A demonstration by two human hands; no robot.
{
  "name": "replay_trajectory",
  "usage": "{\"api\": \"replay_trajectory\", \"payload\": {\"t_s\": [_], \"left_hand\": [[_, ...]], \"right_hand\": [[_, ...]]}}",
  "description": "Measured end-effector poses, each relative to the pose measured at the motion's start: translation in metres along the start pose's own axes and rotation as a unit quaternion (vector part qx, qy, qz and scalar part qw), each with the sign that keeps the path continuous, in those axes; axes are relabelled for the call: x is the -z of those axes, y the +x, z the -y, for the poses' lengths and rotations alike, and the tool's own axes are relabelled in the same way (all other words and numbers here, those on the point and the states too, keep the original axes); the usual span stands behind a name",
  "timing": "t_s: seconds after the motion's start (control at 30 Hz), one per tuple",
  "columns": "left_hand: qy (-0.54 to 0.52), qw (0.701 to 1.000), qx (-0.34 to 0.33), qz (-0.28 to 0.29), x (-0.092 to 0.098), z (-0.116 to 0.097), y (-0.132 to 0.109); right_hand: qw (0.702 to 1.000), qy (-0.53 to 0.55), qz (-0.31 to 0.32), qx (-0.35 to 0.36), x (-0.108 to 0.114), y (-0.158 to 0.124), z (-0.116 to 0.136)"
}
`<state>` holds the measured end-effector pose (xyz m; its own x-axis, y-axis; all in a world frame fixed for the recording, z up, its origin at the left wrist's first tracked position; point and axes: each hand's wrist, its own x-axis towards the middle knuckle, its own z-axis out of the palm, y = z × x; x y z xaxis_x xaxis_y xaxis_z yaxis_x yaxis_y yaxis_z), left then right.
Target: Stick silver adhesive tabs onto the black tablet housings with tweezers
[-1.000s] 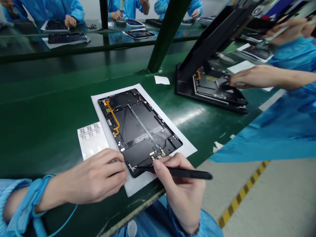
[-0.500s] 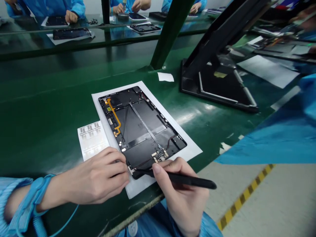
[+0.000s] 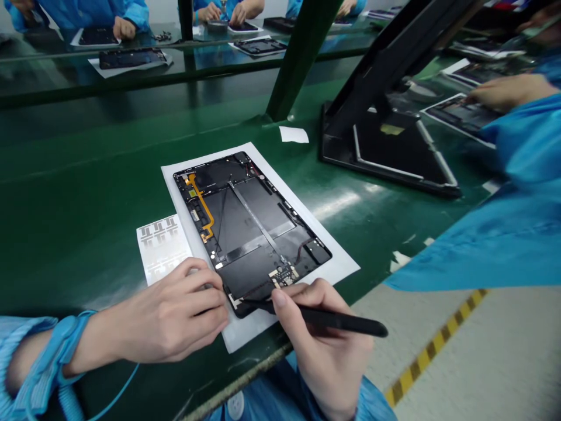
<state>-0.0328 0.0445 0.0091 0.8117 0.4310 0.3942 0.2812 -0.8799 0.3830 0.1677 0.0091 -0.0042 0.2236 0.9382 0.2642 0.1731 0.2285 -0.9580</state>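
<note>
An open tablet back housing point(image 3: 241, 216) lies on a white paper sheet point(image 3: 337, 263) before me. Inside it are an orange flex cable point(image 3: 202, 204), a long silvery strip point(image 3: 252, 216) and a small circuit board point(image 3: 280, 276) near the close end. My right hand point(image 3: 331, 356) grips black tweezers point(image 3: 346, 323), their tip at a small pale T-shaped piece point(image 3: 235, 302) in the near left corner. Fingers curled, my left hand point(image 3: 170, 318) presses against the housing's left edge at that corner; its fingertips are partly hidden. A blue wrist strap point(image 3: 48, 362) circles my left wrist.
A sticker sheet point(image 3: 162, 248) with grey T-shaped marks lies left of the paper. A black stand point(image 3: 390, 152) rises at the right, near a slanted green post point(image 3: 302, 64). A co-worker's blue sleeve point(image 3: 521, 193) reaches in at right; several others work across the bench.
The co-worker's arm on the right has come further into view, its hand over a device. My hands and the tweezers have barely moved; the pale corner piece shows a little more.
</note>
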Motion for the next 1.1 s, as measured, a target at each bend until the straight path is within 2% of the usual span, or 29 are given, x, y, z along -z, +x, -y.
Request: {"api": "replay_trajectory", "payload": {"t_s": [0.43,0.7,0.9,1.1], "left_hand": [[0.018,0.999,-0.009,-0.037,-0.0017,0.0,-0.0007],[0.049,0.999,-0.007,-0.015,-0.0011,-0.0025,0.0013],[0.059,0.998,0.009,-0.009,0.0014,-0.0074,0.0013],[0.071,0.997,0.01,-0.011,0.001,-0.0086,0.002]], "right_hand": [[1.0,-0.01,0.013,-0.006,0.0015,0.0014,0.0034],[1.0,0.004,0.013,0.003,0.0004,-0.0027,-0.0037],[0.999,-0.023,0.038,0.012,0.0019,-0.0019,0.0021],[0.999,-0.051,-0.011,0.001,0.0026,0.0002,0.0058]]}}
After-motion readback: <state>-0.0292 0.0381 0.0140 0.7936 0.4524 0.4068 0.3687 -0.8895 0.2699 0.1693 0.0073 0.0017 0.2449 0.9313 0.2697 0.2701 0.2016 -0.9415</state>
